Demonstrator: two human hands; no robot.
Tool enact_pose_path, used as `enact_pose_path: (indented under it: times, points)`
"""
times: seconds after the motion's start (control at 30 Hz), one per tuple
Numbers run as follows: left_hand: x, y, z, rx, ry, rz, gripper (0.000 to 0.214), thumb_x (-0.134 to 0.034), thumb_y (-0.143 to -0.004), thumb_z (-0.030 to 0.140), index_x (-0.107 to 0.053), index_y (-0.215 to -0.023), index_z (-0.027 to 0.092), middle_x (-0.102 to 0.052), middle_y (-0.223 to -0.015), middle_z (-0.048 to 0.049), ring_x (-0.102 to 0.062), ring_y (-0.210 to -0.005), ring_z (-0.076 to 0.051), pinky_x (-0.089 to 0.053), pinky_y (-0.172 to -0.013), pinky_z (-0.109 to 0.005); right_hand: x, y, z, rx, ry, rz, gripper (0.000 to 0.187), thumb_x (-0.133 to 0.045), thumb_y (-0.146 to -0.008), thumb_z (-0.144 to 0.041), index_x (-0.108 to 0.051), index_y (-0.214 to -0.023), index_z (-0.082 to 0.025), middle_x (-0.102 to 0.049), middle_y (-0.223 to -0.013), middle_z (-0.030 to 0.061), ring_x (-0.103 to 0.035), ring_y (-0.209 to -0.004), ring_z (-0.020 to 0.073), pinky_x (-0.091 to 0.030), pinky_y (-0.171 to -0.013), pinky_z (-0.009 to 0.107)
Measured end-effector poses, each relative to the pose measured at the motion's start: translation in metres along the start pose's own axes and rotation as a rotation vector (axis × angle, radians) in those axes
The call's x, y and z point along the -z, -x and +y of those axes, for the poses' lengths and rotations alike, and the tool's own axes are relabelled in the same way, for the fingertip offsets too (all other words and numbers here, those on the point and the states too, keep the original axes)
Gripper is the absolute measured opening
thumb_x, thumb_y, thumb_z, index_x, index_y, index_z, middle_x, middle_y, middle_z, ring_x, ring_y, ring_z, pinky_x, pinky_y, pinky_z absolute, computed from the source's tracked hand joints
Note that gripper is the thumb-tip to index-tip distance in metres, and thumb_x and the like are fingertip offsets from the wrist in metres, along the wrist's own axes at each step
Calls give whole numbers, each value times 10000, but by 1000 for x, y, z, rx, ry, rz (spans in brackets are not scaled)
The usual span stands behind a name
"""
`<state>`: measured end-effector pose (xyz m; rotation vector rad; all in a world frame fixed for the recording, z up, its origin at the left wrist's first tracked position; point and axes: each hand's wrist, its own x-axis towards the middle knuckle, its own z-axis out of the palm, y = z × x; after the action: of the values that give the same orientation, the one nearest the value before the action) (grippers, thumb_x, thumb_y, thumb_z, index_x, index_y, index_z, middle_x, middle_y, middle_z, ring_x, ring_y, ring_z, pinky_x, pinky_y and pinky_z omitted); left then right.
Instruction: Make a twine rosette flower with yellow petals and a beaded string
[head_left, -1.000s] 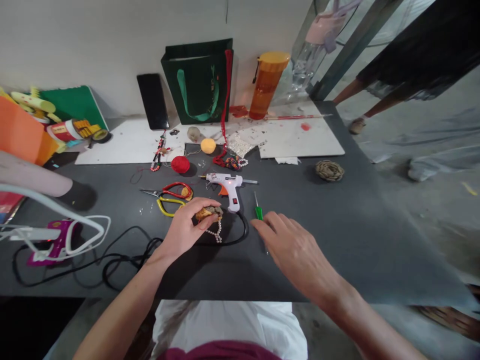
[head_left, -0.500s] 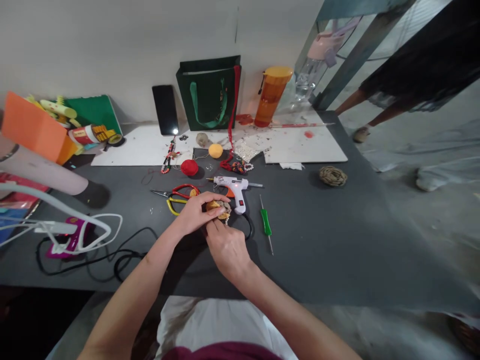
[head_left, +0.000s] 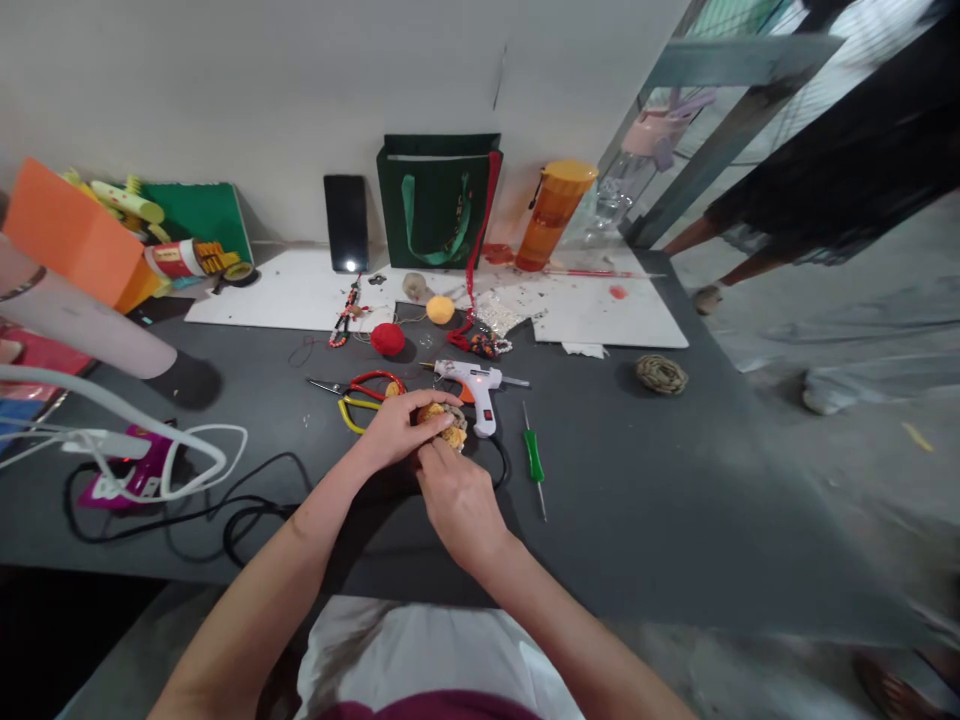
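Note:
My left hand (head_left: 394, 430) grips a small orange and brown ball-shaped craft piece (head_left: 445, 424) just above the dark table (head_left: 675, 470). My right hand (head_left: 457, 500) comes up from below, its fingertips pinched at the piece's lower edge; the bead string seen before is hidden under them. A white hot glue gun (head_left: 476, 384) lies right behind the piece, its black cord curling around my right hand. A green-handled awl (head_left: 534, 459) lies to the right. Red and yellow scissors (head_left: 358, 392) lie just left of my left hand.
A red yarn ball (head_left: 388, 339), a yellow ball (head_left: 439, 309), beads and white boards lie behind. A dark green bag (head_left: 437, 200), a phone (head_left: 346, 223) and an orange bottle (head_left: 553, 213) stand at the wall. A woven ball (head_left: 661, 374) sits right. Cables and a pink device (head_left: 127, 475) lie left. Another person's legs are at top right.
My right hand left the green awl, moved left and joined the left hand at the craft piece. The left hand kept hold of the piece. The camera tilted slightly.

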<state>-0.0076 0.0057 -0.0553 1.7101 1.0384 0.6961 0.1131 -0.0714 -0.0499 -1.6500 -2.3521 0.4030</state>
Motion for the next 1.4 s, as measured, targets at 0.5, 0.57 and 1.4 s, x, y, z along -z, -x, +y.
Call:
enact_pose_path:
  times: [0.5,0.57,1.4]
  points:
    - [-12,8,-8,-156,-224,105,293,-511,-928,285,-728,-1098,186,-707,-906,-76,-648,-764,-154,-483,-695,-250,39,22,38,-276,-1266,184,190,-655,-828,-335,-571,-743,-188,-653,-654,-5,-510,-483,79,-436,-489,213]
    - [-14,10,-8,-165,-308,131,281,-502,-933,274,-727,-1087,203,-708,-900,-68,-657,-765,-160,-485,-691,-255,47,24,40,-285,-1322,197,186,-693,-806,-340,-593,-758,-191,-672,-648,0,-547,-497,91,-456,-497,218]
    - [-11,16,-3,-412,-573,222,282,-428,-967,202,-702,-1035,197,-726,-804,-58,-600,-778,-193,-416,-762,-351,81,-13,41,-137,-1458,448,134,-768,-750,-257,-649,-803,-228,-710,-672,-20,-694,-647,140,-573,-639,270]
